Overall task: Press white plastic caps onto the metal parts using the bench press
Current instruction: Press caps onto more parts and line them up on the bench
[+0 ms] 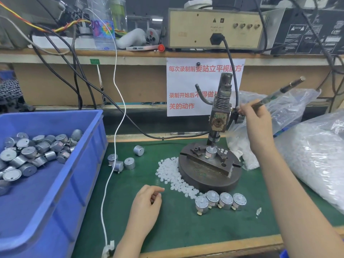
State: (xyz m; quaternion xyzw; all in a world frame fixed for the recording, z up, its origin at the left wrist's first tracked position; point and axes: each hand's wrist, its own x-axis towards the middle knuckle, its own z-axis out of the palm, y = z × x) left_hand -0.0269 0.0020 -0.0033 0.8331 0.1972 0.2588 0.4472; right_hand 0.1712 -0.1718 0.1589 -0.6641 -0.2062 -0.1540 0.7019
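- I have my right hand (256, 120) closed around the press lever (275, 93), arm raised and reaching forward.
- A metal part (211, 152) sits in the fixture on the round base (208, 179), right under the ram (214, 138).
- I judge a straight, steady pull down seats the cap squarely; jerking could tilt it.
- My left hand (147, 203) rests on the green tabletop (176, 229), fingers loosely curled, holding nothing I can see, beside the loose white caps (173, 174).
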